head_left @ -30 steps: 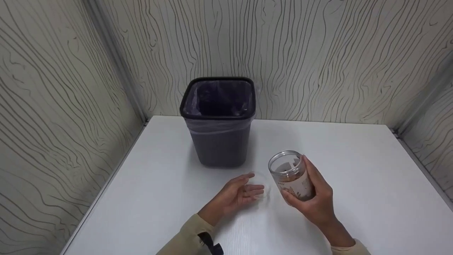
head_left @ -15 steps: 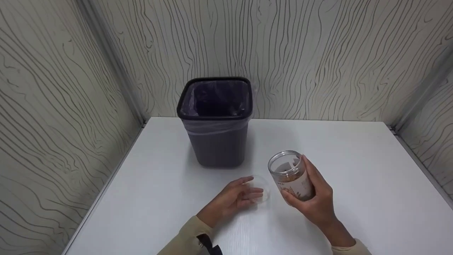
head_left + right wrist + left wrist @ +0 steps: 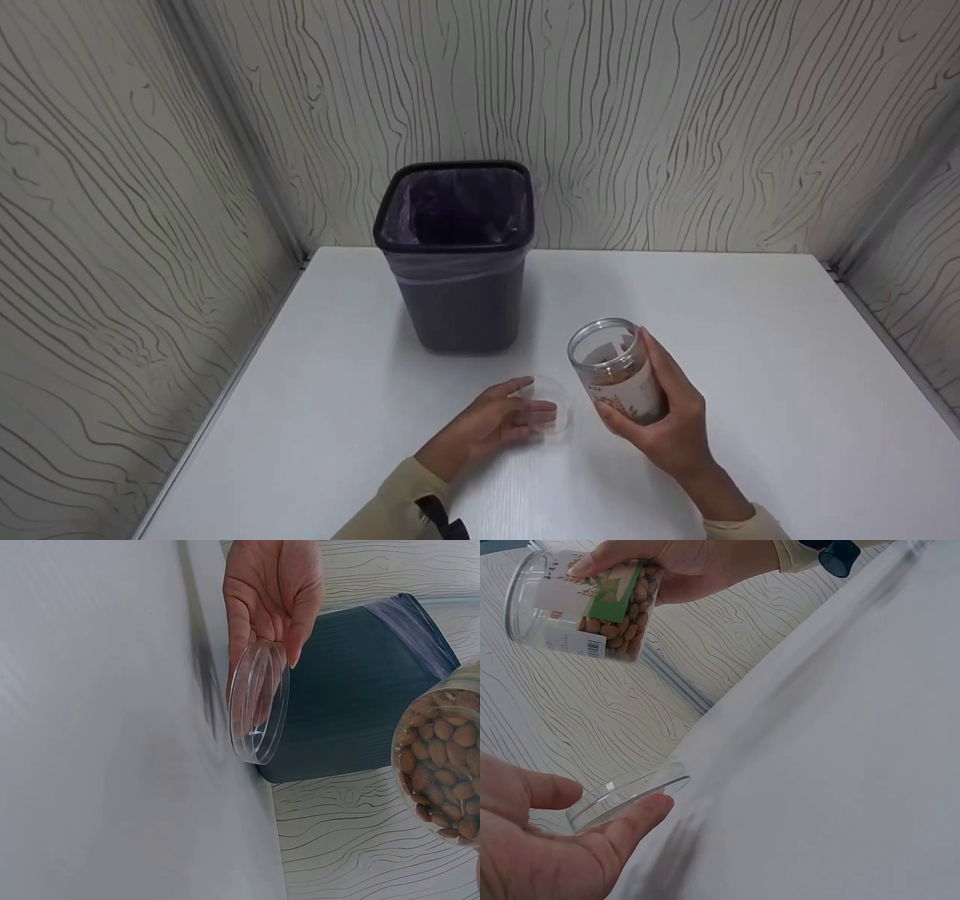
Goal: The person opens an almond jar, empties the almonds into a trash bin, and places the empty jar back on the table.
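My left hand [image 3: 484, 427] holds a round clear plastic lid [image 3: 626, 797] by its edge, thumb and fingers on either side. The lid is faint against the white table in the head view and stands nearly on edge in the right wrist view. To its right, my right hand [image 3: 671, 435] grips a clear jar [image 3: 626, 390] round its side, the jar's uncovered mouth tilted up and leftward. Almonds [image 3: 450, 765] fill its lower part. A printed label with a green patch [image 3: 613, 604] wraps the jar. Lid and jar are apart.
A dark square trash bin [image 3: 469, 311] stands on the white table [image 3: 750, 360] behind my hands. A thin plastic liner [image 3: 465, 266] folds over its rim. Wood-patterned panels [image 3: 637, 127] enclose the table at the back and both sides.
My left hand has lowered slightly, and the lid in it has tilted a little. My right hand and the jar have stayed in place. The head view has shifted slightly.
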{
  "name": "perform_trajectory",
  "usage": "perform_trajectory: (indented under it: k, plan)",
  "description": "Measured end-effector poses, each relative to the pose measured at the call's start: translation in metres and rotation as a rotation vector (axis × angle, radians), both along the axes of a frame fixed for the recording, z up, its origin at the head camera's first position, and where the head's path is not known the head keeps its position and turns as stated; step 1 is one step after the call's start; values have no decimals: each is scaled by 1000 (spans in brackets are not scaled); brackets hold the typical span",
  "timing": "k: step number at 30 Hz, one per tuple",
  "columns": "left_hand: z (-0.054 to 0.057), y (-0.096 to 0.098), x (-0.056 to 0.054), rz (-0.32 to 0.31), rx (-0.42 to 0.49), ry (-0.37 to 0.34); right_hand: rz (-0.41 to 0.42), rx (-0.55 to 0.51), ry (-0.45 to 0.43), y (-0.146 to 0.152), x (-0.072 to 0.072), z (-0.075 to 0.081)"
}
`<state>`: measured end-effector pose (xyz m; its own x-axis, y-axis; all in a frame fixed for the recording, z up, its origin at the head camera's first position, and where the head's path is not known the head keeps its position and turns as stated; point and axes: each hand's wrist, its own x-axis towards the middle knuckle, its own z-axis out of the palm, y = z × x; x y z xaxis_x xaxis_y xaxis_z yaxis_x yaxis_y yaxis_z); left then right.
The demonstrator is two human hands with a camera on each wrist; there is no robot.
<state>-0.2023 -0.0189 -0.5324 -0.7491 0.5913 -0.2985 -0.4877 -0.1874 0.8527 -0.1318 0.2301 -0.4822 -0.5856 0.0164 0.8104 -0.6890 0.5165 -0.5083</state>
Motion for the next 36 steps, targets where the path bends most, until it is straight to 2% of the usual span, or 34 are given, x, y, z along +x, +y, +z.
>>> perform_trajectory:
  k: [7, 13, 18, 26, 36]
  plan:
    - [-1, -2, 0, -8, -16, 9, -6, -4, 2, -6, 4, 10]
    - [-1, -4, 1, -20, -38, 12, -4, -5, -6, -6, 5, 10]
    - [-1, -3, 3, -19, -69, 16, 3, -1, -2, -11, 11, 21]
    - [0, -6, 2, 18, -86, 2, -3, -1, 6, -14, 14, 24]
    - [7, -10, 6, 25, -88, -6, -2, -3, 9, -13, 14, 24]
